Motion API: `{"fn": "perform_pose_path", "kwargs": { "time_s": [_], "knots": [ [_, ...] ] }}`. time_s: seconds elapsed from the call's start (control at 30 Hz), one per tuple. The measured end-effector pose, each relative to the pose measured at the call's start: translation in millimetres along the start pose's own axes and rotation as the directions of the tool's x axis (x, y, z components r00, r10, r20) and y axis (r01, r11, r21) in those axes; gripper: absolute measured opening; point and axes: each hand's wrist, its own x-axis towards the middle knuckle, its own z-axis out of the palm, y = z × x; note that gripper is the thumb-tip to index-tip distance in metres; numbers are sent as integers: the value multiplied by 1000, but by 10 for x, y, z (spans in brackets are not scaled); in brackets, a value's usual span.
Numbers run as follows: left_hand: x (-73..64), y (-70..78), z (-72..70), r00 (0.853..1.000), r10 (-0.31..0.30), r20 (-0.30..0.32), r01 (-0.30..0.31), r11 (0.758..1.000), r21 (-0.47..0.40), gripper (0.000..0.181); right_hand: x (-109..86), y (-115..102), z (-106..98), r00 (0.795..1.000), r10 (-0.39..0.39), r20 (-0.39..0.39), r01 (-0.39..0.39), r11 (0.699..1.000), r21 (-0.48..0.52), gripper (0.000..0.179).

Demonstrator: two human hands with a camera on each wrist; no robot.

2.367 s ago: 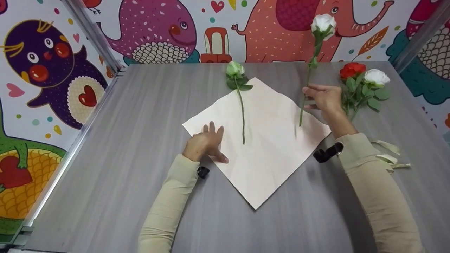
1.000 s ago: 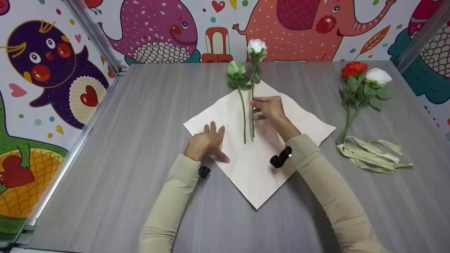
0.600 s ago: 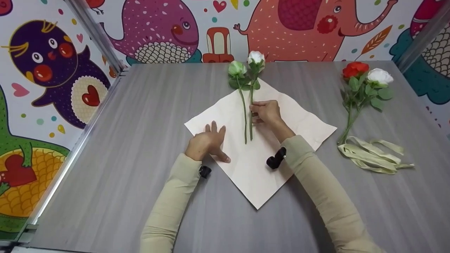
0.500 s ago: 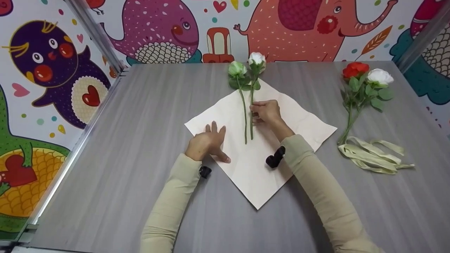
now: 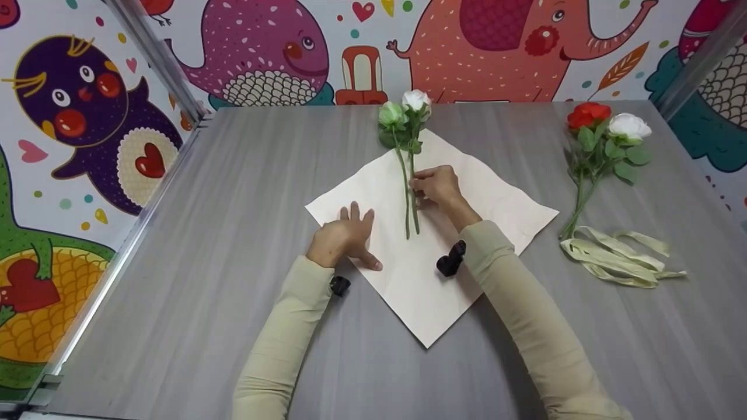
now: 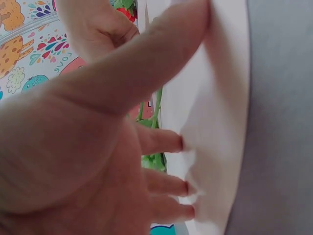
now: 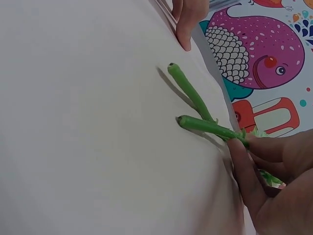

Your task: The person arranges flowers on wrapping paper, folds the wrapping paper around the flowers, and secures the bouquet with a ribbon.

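A pale pink sheet of wrapping paper (image 5: 443, 274) lies on the table like a diamond. My left hand (image 5: 344, 236) rests on its left edge with fingers spread; in the left wrist view its fingertips press the paper. My right hand (image 5: 440, 188) pinches the stem of a white rose (image 5: 416, 102) between thumb and fingers. That rose lies over the paper's far corner, right beside a pale green rose (image 5: 392, 115). In the right wrist view the two stems (image 7: 205, 125) converge near the pinching fingers, their cut ends pointing over the paper.
At the right lie a red rose (image 5: 588, 115) and another white rose (image 5: 629, 127), their stems together. Near their stem ends is a loose cream ribbon (image 5: 618, 259). Cartoon-printed walls (image 5: 490, 52) stand behind and at the sides of the grey table (image 5: 222, 233).
My right hand has carried the white rose leftward from the right side and lowered it beside the green rose; just now it shifted a little further left. My left hand has stayed in place.
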Motion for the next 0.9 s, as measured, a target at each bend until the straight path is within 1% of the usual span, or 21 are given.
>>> {"fn": "perform_pose_path", "kwargs": {
  "time_s": [0.23, 0.47, 0.67, 0.8, 0.9],
  "knots": [
    [3, 5, 8, 1000, -2, -11, 2, 1000, 5, 118, -26, -3, -5, 1000, 9, 19, -8, 1000, -25, 34],
    [6, 0, 1, 1000, 0, -8, 0, 1000, 12, 119, -56, -19, -60, 999, 0, 48, 0, 1000, -10, 37],
    [15, 8, -4, 1000, -10, 3, 10, 1000, 1, 120, -71, -30, -145, 999, -15, 29, 15, 1000, -19, 37],
    [12, 4, -2, 1000, -2, -6, 2, 1000, -5, 120, -78, -37, -226, 1000, -28, 4, 28, 999, -41, 35],
    [4, -4, 1, 1000, 8, -11, -8, 1000, -9, 119, -85, -41, -302, 998, -55, -19, 54, 996, -75, 32]
  ]
}}
